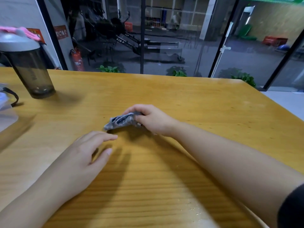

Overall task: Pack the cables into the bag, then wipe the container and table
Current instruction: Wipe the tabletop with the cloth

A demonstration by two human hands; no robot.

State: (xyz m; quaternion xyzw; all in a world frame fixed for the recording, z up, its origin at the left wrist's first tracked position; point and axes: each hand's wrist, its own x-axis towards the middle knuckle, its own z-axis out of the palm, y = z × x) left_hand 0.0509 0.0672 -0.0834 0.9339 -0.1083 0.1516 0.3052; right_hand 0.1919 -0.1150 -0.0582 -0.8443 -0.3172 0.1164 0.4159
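A crumpled grey cloth (120,121) lies near the middle of the wooden tabletop (189,99), its lower edge touching the wood and its upper part bunched up. The right hand (152,120) holds it from the right side, fingers (131,109) curled over the top and closed on the fabric, thumb tucked against the near side. The right forearm stretches back toward the lower right, ending in a dark sleeve (292,208) at the frame's edge.

The left hand (82,155) rests just in front of the cloth, apart from it, palm down with fingers spread loosely and gripping nothing; its fingertips point toward the cloth's lower corner.

Well to the left, near the tabletop's far corner, stands an upright smoky translucent bottle (31,69) with a grey lid (something pink sits on top, too blurred to identify). At the left edge, a clear plastic container (7,119) is partly in view, with a dark strap (14,96) looping beside it. A few water droplets (195,209) glint on the wood in the near right
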